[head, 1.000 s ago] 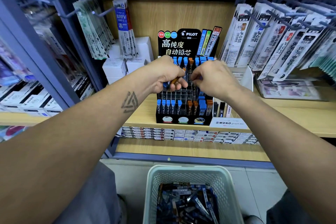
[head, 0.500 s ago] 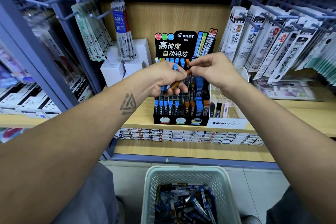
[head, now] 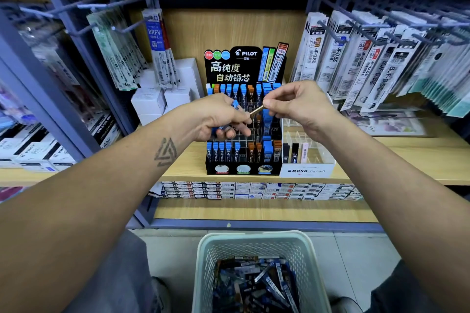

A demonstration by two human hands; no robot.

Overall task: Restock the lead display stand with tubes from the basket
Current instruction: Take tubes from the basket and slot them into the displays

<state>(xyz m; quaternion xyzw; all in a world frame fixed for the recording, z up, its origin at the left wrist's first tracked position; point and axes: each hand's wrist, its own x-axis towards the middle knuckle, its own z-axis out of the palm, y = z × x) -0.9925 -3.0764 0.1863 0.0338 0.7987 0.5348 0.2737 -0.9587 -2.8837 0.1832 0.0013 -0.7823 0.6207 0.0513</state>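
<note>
Both hands lifted off display stand point(head: 243, 171), right hand point(head: 297, 107) pinching brown-capped tube point(head: 256, 110); left hand point(head: 218, 122) gripping seemingly several tubes point(head: 234, 105)

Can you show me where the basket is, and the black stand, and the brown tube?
basket point(head: 203, 256): head view, left rim.
black stand point(head: 244, 170): head view, front base.
brown tube point(head: 256, 110): head view, middle of its shaft.

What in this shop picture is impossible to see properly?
Head view only:
- Blue-capped lead tubes in the left hand: their count is hidden by curled fingers.
- Thin brown tube pinched by the right hand: label too small, one end under the fingertips.
- Middle slots of the black display stand: covered by both hands.
- Pale green plastic basket: cut off by the bottom edge.
- Hanging refill packs, right: blurred.
</note>
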